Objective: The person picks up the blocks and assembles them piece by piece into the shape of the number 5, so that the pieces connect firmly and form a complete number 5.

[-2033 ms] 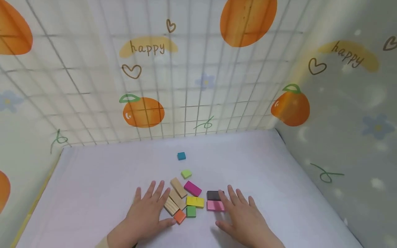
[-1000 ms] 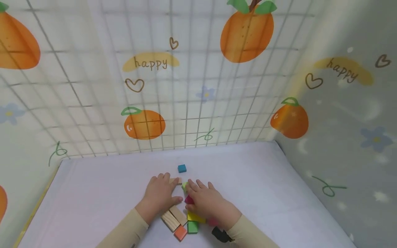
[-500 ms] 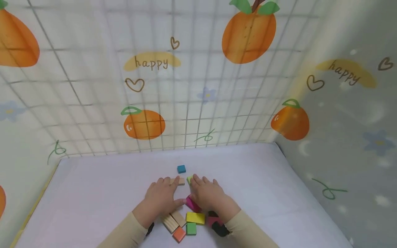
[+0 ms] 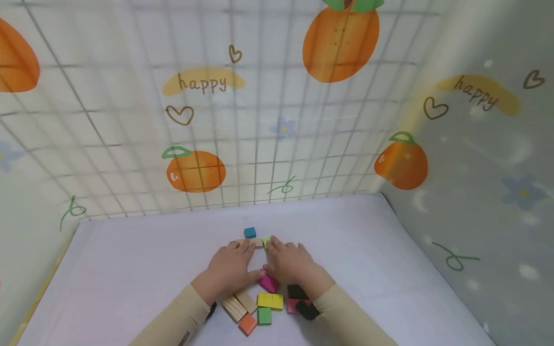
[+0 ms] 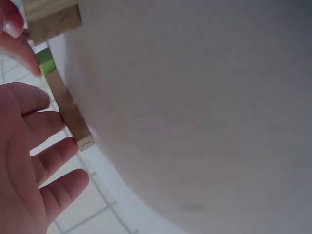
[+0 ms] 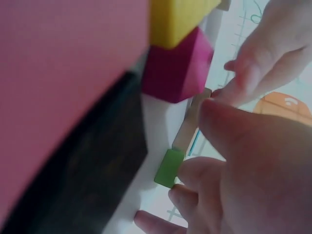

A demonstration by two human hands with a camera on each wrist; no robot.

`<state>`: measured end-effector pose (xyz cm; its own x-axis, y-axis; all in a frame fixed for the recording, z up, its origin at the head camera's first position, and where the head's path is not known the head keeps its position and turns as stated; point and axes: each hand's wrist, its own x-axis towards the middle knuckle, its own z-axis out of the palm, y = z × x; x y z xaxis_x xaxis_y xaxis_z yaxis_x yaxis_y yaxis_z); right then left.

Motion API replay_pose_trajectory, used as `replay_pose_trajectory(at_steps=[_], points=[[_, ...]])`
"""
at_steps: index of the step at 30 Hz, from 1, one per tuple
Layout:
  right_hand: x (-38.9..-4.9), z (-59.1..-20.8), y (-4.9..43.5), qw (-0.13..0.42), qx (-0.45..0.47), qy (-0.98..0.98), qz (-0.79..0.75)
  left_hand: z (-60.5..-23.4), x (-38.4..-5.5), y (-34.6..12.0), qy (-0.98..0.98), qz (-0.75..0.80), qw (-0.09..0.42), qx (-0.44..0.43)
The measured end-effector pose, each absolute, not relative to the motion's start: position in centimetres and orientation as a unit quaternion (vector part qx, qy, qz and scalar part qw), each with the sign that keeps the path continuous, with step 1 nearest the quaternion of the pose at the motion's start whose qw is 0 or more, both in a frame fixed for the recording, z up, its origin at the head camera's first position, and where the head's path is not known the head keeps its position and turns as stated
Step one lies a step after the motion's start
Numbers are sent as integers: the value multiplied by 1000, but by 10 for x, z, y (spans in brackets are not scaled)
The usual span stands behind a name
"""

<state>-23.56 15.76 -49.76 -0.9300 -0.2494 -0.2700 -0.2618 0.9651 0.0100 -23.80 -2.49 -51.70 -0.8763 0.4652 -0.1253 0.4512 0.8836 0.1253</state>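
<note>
A: What do we have closest to us?
B: The orange block at the near end of the ridged block, with the green block to the right. The plain block lies along the ridged one, and the yellow block sits just behind the green.
A: And right of those?
B: The pink block with the black block behind it, both partly covered by the wrist strap. Farther in, we see the magenta block lying aslant.
A: How are our hands?
B: The left hand is spread loosely, fingertips against the long block, gripping nothing. Its thumb points at the magenta; whether they touch, we can't tell. The right hand has relaxed fingers touching the lime block, without a pinch.
A: Do those two blocks meet?
B: Yes, end to end; we see it from both wrists.
A: Beyond them?
B: The blue block close behind the long one, contact unclear, then the orange-printed curtain.
</note>
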Motion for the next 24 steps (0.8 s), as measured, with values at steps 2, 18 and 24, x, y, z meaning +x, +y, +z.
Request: replay_pose_trajectory(at_steps=[2, 18, 24], points=[[-239, -497, 156, 128, -131, 983, 24, -516, -242, -22, 969, 39, 72, 234], [-259, -499, 151, 111, -124, 986, 30, -519, -257, -16, 971, 46, 69, 224], [-259, -502, 152, 101, -130, 986, 30, -517, -255, -18, 969, 73, 78, 224]])
